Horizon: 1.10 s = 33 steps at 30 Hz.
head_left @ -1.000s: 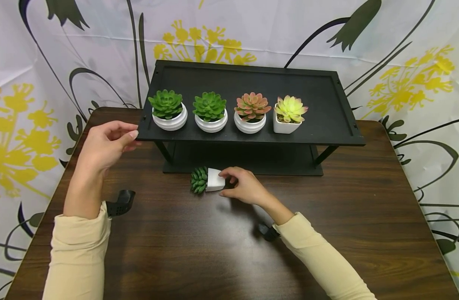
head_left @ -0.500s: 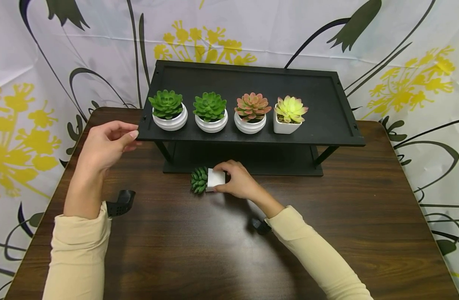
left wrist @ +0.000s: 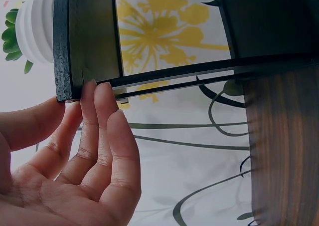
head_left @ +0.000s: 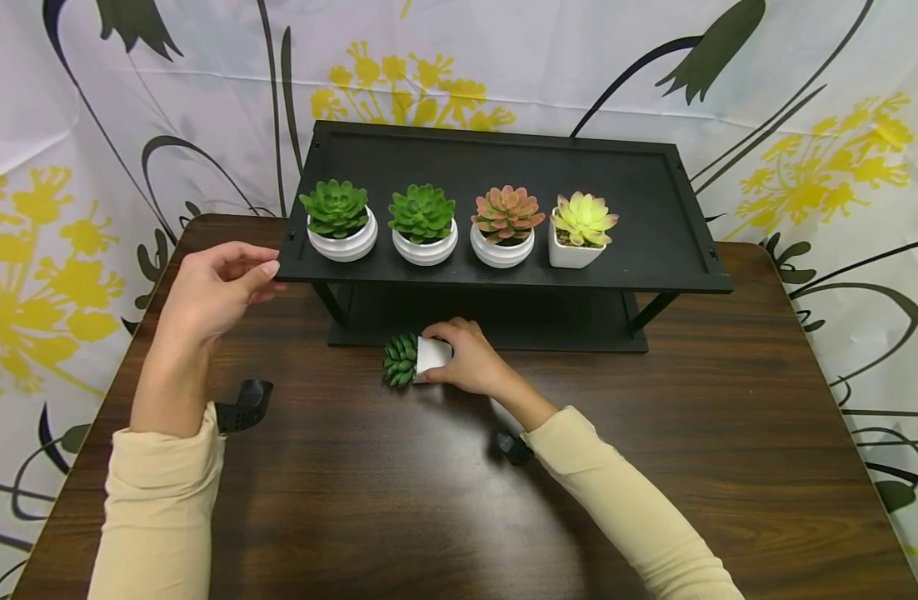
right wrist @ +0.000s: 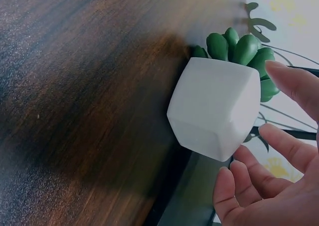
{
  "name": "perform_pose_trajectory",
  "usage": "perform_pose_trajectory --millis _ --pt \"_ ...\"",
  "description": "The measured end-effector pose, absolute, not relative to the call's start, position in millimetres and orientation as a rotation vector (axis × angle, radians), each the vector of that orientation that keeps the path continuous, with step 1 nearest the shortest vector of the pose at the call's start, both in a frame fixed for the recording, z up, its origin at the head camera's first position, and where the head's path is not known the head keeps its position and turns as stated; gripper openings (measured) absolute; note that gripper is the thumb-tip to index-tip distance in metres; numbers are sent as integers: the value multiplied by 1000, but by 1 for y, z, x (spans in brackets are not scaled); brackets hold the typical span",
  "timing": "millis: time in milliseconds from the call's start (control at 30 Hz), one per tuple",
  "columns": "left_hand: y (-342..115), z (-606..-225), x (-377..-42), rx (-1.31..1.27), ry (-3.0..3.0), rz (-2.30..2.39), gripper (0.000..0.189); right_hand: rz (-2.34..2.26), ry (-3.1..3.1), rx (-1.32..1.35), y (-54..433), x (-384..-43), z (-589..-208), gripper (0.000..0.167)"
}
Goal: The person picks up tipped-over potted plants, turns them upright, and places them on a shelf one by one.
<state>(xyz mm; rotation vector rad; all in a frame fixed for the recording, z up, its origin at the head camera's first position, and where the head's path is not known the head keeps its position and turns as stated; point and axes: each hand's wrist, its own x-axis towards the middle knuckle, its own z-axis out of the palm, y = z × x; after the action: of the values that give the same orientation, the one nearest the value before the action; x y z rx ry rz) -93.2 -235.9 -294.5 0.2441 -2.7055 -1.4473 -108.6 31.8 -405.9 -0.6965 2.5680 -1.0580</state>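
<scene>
**A:** On the near part of the brown table (head_left: 399,500), what is the right hand (head_left: 470,364) doing?

**B:** It cups a small white square pot (head_left: 432,356) that lies tipped on its side, dark green succulent (head_left: 400,359) pointing left. In the right wrist view the fingers (right wrist: 286,151) curl around the pot with a gap showing, so I cannot tell whether they actually grip it.

**A:** Where does the pot lie?

**B:** On the tabletop, just in front of the lower board of the black shelf (head_left: 676,250).

**A:** And the left hand (head_left: 215,287)?

**B:** Further left and well apart from the right one, at the shelf's front left corner. Its fingers are nearly straight, tips touching the edge of the top board, thumb underneath; the left wrist view shows the fingertips (left wrist: 97,94) right on the corner.

**A:** Beyond that?

**B:** Four potted succulents stand upright in a row on the top board: two green ones (head_left: 335,204) (head_left: 421,210) in round white pots, a pinkish one (head_left: 507,213) in a round pot, and a pale yellow-green one (head_left: 582,218) in a square pot. Behind hangs a flowered curtain (head_left: 804,125).
</scene>
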Motion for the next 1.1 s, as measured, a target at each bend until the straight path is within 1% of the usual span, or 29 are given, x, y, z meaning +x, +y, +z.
perform_pose_trajectory --millis 700,1100 --pt "-238 -295 -94 205 -2699 -1517 27 -1018 2582 -642 21 -111 -414 56" --pt "-238 -294 -94 209 -2704 -1517 28 -950 2626 -614 15 -108 -411 58"
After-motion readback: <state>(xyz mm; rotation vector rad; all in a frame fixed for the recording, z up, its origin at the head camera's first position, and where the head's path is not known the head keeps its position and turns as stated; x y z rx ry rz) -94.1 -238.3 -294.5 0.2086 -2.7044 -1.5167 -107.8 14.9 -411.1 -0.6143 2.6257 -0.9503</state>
